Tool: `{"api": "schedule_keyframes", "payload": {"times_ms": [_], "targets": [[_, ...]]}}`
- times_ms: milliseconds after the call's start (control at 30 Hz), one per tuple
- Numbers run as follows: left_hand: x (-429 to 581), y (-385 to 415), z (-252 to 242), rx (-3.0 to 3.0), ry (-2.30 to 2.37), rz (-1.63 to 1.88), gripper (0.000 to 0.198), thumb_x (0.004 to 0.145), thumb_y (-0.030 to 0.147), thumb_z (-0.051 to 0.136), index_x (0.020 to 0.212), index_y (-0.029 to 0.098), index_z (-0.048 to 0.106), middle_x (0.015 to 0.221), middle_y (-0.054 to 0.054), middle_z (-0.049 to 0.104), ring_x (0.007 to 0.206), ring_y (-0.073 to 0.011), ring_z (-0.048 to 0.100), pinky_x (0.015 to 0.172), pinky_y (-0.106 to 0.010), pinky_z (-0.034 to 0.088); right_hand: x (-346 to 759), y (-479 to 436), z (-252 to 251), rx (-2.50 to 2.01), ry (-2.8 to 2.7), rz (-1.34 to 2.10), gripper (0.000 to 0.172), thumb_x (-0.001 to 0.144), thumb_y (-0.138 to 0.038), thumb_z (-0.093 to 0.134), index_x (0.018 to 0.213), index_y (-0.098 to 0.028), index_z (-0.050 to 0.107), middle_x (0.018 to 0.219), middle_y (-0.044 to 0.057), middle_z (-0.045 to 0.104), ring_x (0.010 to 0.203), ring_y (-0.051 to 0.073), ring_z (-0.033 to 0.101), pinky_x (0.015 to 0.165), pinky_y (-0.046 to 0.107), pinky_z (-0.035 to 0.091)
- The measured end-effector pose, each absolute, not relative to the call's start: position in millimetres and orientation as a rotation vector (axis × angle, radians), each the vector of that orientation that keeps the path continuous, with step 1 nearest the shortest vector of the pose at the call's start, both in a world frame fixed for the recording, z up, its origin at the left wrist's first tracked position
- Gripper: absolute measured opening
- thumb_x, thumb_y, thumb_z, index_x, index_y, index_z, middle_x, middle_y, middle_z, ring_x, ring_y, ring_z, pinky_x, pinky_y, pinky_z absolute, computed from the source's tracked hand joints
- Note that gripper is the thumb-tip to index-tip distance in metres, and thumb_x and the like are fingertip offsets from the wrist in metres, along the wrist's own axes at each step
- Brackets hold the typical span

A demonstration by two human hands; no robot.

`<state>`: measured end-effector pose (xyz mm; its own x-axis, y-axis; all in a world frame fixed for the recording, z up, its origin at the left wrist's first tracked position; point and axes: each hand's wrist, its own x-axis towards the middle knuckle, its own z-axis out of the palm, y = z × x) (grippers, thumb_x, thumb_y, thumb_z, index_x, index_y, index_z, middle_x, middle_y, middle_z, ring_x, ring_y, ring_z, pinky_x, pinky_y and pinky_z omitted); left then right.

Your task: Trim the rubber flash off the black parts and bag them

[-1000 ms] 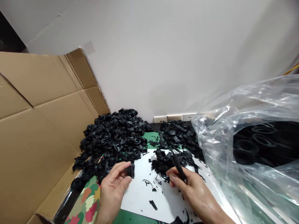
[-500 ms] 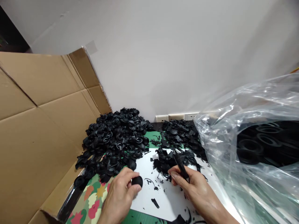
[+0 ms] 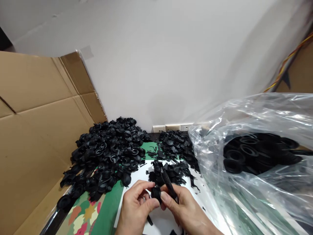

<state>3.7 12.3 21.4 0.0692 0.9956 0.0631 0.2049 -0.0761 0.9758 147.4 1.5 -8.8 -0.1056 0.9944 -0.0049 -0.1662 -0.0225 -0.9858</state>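
My left hand [image 3: 135,207] pinches a small black ribbed rubber piece [image 3: 156,193] between thumb and fingers, above the white sheet [image 3: 124,199]. My right hand [image 3: 187,209] is closed around a slim black hand tool [image 3: 168,182], which points up and away; its exact kind is unclear. The right thumb and fingertips meet the right side of the ribbed piece. Just beyond both hands, a small heap of black ribbed pieces and scraps [image 3: 179,169] covers part of the sheet.
A large pile of black rubber pieces [image 3: 110,143] lies left, beside a cardboard panel [image 3: 44,130]. More black scraps [image 3: 174,142] lie by the wall near the sockets [image 3: 158,128]. On the right, a clear plastic bag [image 3: 207,147] holds black ring-shaped parts [image 3: 248,150].
My hands have come together, and the right fingers now touch the ribbed piece in my left hand. The whole view has shifted, with the bag further into sight.
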Motion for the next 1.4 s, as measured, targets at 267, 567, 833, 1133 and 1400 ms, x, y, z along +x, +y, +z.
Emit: {"api": "schedule_keyframes", "payload": {"times_ms": [267, 567, 833, 1133, 1400], "targets": [[1, 19, 10, 1.272, 1.340, 1.113, 0.024, 0.055, 0.020, 0.077, 0.078, 0.015, 0.076, 0.049, 0.005, 0.049, 0.048, -0.0104, 0.044, 0.047, -0.020, 0.037, 151, 1, -12, -1.126, -1.121, 1.396, 0.036, 0.074, -0.052, 0.059, 0.075, -0.016, 0.063, 0.060, -0.001, 0.055, 0.044, 0.009, 0.039, 0.040, 0.020, 0.028], [6, 13, 11, 1.433, 1.327, 1.148, 0.021, 0.056, 0.011, 0.073, 0.075, 0.019, 0.075, 0.062, 0.002, 0.057, 0.054, -0.0122, 0.048, 0.052, -0.022, 0.041, 148, -2, -1, -1.237, -1.360, 1.089, 0.021, 0.080, -0.033, 0.047, 0.063, -0.020, 0.048, 0.061, 0.000, 0.052, 0.059, 0.016, 0.046, 0.055, 0.026, 0.037], [-8, 19, 5, 1.052, 1.271, 1.175, 0.037, 0.063, 0.039, 0.076, 0.089, 0.013, 0.071, 0.054, -0.001, 0.064, 0.048, -0.0107, 0.052, 0.045, -0.019, 0.036, 157, 4, -6, -1.311, -1.093, 1.040, 0.023, 0.080, -0.041, 0.045, 0.067, -0.022, 0.047, 0.061, -0.001, 0.049, 0.057, 0.016, 0.047, 0.050, 0.025, 0.036], [-10, 14, 6, 1.035, 1.217, 1.145, 0.040, 0.065, 0.041, 0.076, 0.092, 0.011, 0.071, 0.055, -0.003, 0.067, 0.046, -0.0081, 0.048, 0.046, -0.017, 0.035, 159, 5, -3, -1.319, -1.084, 1.074, 0.020, 0.074, -0.037, 0.055, 0.064, -0.019, 0.057, 0.055, -0.001, 0.055, 0.056, 0.016, 0.050, 0.054, 0.027, 0.038], [-6, 15, 6, 0.996, 1.268, 1.077, 0.042, 0.068, 0.048, 0.071, 0.081, 0.008, 0.070, 0.042, -0.002, 0.060, 0.036, -0.0034, 0.037, 0.038, -0.015, 0.023, 155, 4, -2, -1.327, -1.176, 1.212, 0.025, 0.077, -0.040, 0.053, 0.067, -0.018, 0.058, 0.055, -0.002, 0.052, 0.048, 0.012, 0.040, 0.044, 0.024, 0.029]]}}
